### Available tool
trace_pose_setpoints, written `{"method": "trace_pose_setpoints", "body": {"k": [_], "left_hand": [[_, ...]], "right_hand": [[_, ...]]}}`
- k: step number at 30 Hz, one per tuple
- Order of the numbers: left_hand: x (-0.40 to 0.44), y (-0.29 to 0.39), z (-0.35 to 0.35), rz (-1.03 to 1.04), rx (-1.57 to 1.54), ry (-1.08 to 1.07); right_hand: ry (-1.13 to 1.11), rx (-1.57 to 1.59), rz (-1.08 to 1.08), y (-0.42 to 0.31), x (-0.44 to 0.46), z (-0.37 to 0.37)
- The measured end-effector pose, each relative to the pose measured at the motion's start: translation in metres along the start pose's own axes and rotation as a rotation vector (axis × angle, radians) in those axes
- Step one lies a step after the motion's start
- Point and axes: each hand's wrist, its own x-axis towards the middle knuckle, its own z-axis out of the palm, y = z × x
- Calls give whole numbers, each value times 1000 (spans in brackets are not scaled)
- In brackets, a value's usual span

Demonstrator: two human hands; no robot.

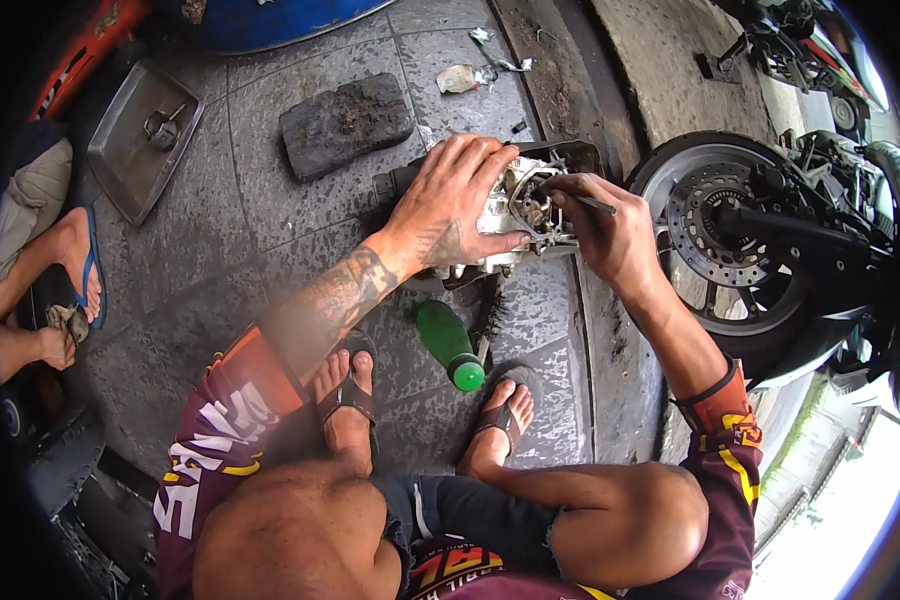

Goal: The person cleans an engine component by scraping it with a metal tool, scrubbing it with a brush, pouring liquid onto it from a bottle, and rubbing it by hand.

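A silver metal engine [500,212] sits on the paved floor in front of me. My left hand [450,200] spans its left side, fingers over the far edge and thumb along the near edge, holding it. My right hand [615,230] is closed in a pinch around a slim, dark rod-like tool [597,204] at the engine's open right end. The tool's working tip is hidden by my fingers and the engine's inner parts [538,212]. A green plastic bottle [446,340] lies tilted on the floor between my feet, just nearer than the engine.
A dirty dark block [346,125] lies beyond my left hand. At the far left is a metal tray [150,140] with a small part inside. A motorcycle wheel [720,225] stands close at right. Another person's hand [56,347] holds a rag at left.
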Motion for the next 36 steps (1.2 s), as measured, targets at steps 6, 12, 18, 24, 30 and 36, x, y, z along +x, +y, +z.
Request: {"method": "trace_pose_setpoints", "body": {"k": [6,12,18,24,30,36], "left_hand": [[0,1,1,-5,16,-3],[-2,-1,-1,-12,25,6],[0,-1,1,-16,26,-11],[1,-1,3,-13,22,-12],[-1,-1,2,1,30,19],[-2,-1,3,0,39,10]], "right_hand": [[30,-36,114,4,0,-1],[34,-62,203,12,2,-3],[62,-93,151,7,8,-4],[41,-114,66,3,6,-7],[-82,-234,132,5,-17,-8],[-31,-158,73,13,-3,-10]]}}
